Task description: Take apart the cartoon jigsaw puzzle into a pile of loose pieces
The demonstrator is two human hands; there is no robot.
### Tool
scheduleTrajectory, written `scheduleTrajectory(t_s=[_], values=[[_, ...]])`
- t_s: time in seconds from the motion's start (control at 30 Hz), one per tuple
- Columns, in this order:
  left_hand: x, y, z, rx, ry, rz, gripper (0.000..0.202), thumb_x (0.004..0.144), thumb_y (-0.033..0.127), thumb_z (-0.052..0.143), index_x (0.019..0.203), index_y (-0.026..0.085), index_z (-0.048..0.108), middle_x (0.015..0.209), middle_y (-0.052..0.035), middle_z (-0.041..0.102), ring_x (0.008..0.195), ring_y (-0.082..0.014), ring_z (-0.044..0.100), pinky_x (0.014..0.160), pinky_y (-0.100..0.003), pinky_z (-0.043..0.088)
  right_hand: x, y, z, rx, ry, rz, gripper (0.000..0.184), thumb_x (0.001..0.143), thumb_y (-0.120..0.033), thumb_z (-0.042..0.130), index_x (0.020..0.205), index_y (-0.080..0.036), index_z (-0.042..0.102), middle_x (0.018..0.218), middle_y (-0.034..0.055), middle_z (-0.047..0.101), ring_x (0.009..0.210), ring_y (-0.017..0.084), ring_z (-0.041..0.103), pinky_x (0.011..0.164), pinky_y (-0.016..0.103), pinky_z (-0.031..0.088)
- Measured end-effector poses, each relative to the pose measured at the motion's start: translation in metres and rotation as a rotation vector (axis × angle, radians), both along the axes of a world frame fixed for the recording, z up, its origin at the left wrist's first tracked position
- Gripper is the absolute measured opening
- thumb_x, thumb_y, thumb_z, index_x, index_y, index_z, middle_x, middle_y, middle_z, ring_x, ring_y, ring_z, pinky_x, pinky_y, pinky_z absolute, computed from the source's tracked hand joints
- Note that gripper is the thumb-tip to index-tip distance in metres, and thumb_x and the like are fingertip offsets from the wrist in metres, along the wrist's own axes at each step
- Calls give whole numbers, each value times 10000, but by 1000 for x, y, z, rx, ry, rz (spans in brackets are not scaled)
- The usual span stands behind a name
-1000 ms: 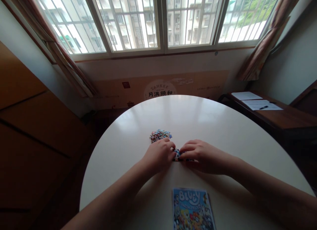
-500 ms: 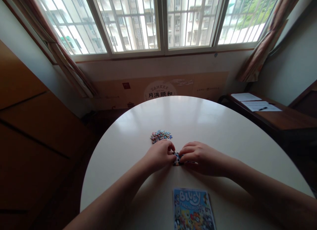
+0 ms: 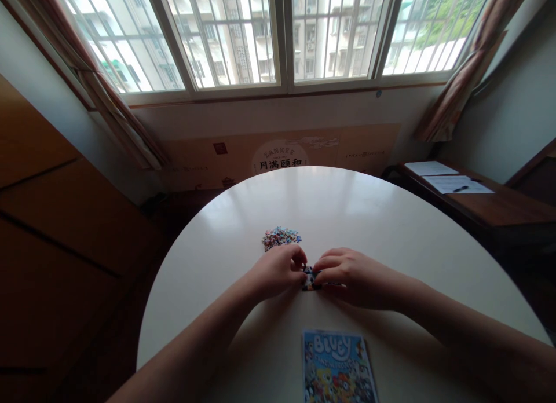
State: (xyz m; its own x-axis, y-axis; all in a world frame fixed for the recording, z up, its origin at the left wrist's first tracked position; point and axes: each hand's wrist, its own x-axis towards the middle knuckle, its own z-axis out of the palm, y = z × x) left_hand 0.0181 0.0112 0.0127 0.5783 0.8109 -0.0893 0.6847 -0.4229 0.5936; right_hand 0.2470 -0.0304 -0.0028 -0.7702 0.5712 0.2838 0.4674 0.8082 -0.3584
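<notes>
A small cluster of joined jigsaw pieces [image 3: 309, 279], dark blue with some orange, lies flat on the table between my hands. My left hand [image 3: 280, 270] is closed in a pinch at its upper left edge, on a small dark jigsaw piece mostly hidden by the fingers. On the other side, my right hand [image 3: 350, 274] has its bent fingers on the cluster's right part, gripping and covering it. Just beyond my left hand sits a heap of loose jigsaw pieces [image 3: 280, 237] in mixed colours.
A blue picture card [image 3: 339, 362] marked "Bluey" lies near me on the round white table [image 3: 369, 218]. To the right, a brown wooden side table [image 3: 512, 209] carries paper sheets [image 3: 458, 184] and a pen. Barred windows and a printed wall panel [image 3: 321, 154] stand behind.
The view has shifted slightly. Both hands stay at the joined jigsaw pieces, with only tiny finger movement at most.
</notes>
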Motion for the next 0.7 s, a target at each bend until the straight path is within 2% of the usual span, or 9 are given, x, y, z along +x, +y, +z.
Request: scheduleTrajectory(t_s=[0.13,0.33,0.7], values=[[0,0,-3,5,-30,6,205,713,209,697,918,209,704,814,11,704,742,-173,629,656,-263,442,0,0,1,-10,6,-2,237,941,-219,622,1137,-310,719,1119,0,717,1012,155,636,947,347,486],[2,1,-6,-9,-103,28,221,718,165,693,925,219,748,812,22,733,695,-149,627,664,-254,456,0,-1,2,6,4,-18,197,933,-219,631,1091,-288,728,1118,1,718,1008,150,638,948,336,489],[6,-2,1,-4,-131,35,105,766,210,689,834,221,768,801,15,751,715,-154,632,677,-259,473,0,-1,2,3,3,-24,184,936,-223,627,1078,-269,735,1102,18,717,997,154,640,934,335,498]])
